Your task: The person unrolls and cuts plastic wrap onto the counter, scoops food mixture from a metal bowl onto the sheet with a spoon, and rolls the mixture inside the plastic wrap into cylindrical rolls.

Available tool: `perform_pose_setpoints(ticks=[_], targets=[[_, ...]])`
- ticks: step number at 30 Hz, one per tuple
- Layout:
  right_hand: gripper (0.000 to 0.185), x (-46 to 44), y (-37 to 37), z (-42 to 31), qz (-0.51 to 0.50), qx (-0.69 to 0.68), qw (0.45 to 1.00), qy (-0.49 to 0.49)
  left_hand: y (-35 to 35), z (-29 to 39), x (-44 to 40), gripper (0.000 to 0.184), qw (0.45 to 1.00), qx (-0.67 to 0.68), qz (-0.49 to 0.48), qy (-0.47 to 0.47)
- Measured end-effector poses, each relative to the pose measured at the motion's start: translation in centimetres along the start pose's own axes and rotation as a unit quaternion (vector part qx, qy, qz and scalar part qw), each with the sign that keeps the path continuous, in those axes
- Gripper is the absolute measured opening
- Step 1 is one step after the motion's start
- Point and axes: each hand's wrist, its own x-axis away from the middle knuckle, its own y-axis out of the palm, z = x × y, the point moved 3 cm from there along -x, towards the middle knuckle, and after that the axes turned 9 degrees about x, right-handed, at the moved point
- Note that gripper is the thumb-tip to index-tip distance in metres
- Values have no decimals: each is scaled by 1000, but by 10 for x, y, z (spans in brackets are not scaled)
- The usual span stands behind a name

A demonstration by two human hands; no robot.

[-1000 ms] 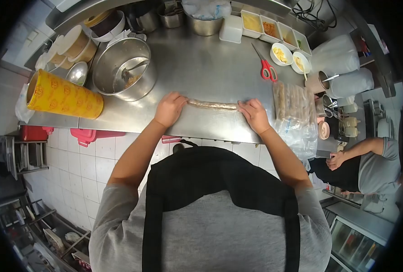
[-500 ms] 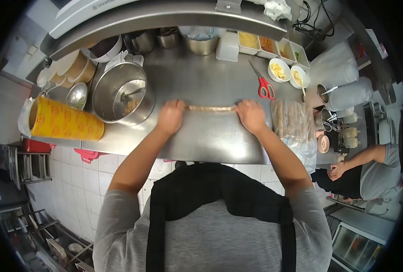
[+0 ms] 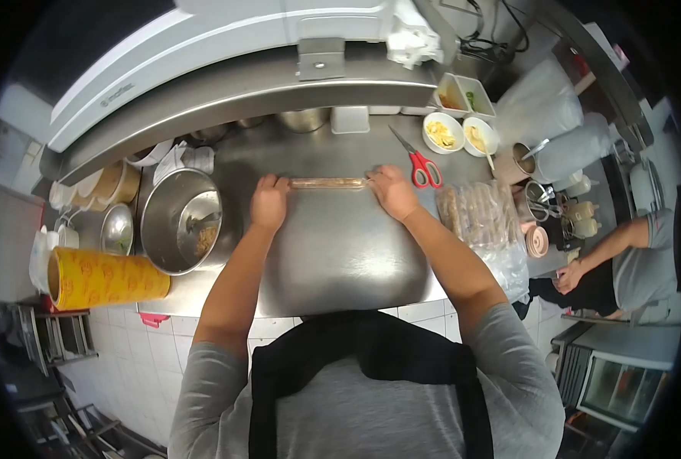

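A thin brown food roll in clear plastic wrap (image 3: 327, 183) lies crosswise on the steel counter (image 3: 333, 237). My left hand (image 3: 269, 202) is closed on its left end, and my right hand (image 3: 392, 191) grips the right end. The wrapped middle shows between both hands; the ends are hidden under my fingers. Red-handled scissors (image 3: 423, 167) lie just beyond my right hand. Right of that hand, a stack of similar wrapped rolls (image 3: 476, 216) rests on the counter. A steel pot (image 3: 181, 222) with some brown filling and a utensil inside stands to the left.
A large yellow wrap roll (image 3: 109, 279) lies at the front left. Two white bowls, one with yellow pieces (image 3: 442, 134), stand at the back right. A steel shelf (image 3: 241, 92) overhangs the back. A co-worker's arm (image 3: 601, 254) is at far right.
The camera view has tilted and shifted, so the counter items sit further left and the shelf lower. Both hands still hold the wrapped roll's ends.
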Motion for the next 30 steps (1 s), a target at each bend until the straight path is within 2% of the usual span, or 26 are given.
perform_pose_setpoints(ticks=[3, 4, 5, 8, 9, 11, 13, 14, 15, 16, 18, 20, 23, 26, 28, 29, 30], targets=[[12, 4, 4, 0, -9, -18, 1000, -24, 8, -5, -4, 6, 999, 17, 24, 29], [12, 6, 11, 5, -41, 6, 999, -33, 10, -5, -5, 6, 999, 19, 35, 35], [12, 8, 14, 7, -75, 27, 996, -42, 11, -4, -9, 5, 999, 15, 27, 38], [13, 0, 0, -6, -88, 87, 992, -32, 0, 6, -3, 5, 998, 3, -10, 59], [14, 2, -12, -12, -112, 108, 986, -60, -8, 11, 2, 5, 997, -2, -23, 68], [15, 24, -41, -29, -165, 148, 968, -119, -34, 34, 34, 5, 990, 14, -113, 88], [14, 70, -74, -55, -171, 159, 959, -158, -44, 49, 96, 8, 958, -2, -244, 151], [13, 101, -81, -66, -192, 145, 957, -163, -55, 65, 127, 4, 959, 43, -224, 168], [13, 132, -87, -78, -212, 129, 954, -167, -66, 82, 150, 3, 963, 85, -222, 128], [14, 152, -98, -93, -256, 60, 957, -119, -74, 95, 167, 3, 963, 124, -221, 88], [18, 170, -114, -118, -340, 42, 933, -111, -73, 102, 184, 4, 972, 124, -193, 52], [17, 168, -109, -120, -311, 87, 940, -108, -69, 101, 190, 4, 976, 113, -183, 38], [16, 138, -87, -95, -339, 89, 931, -103, -66, 96, 162, 1, 980, 89, -171, 43], [14, 105, -60, -53, -232, 38, 962, -137, -59, 71, 126, 6, 979, 89, -147, 110], [11, 72, -47, -32, -194, 97, 959, -182, -56, 63, 98, 9, 980, 49, -134, 137], [10, 55, -41, -25, -178, 134, 953, -204, -49, 56, 83, 10, 984, 23, -133, 114], [11, 35, -32, -18, -212, 169, 944, -187, -41, 49, 68, 11, 987, -2, -132, 92]])
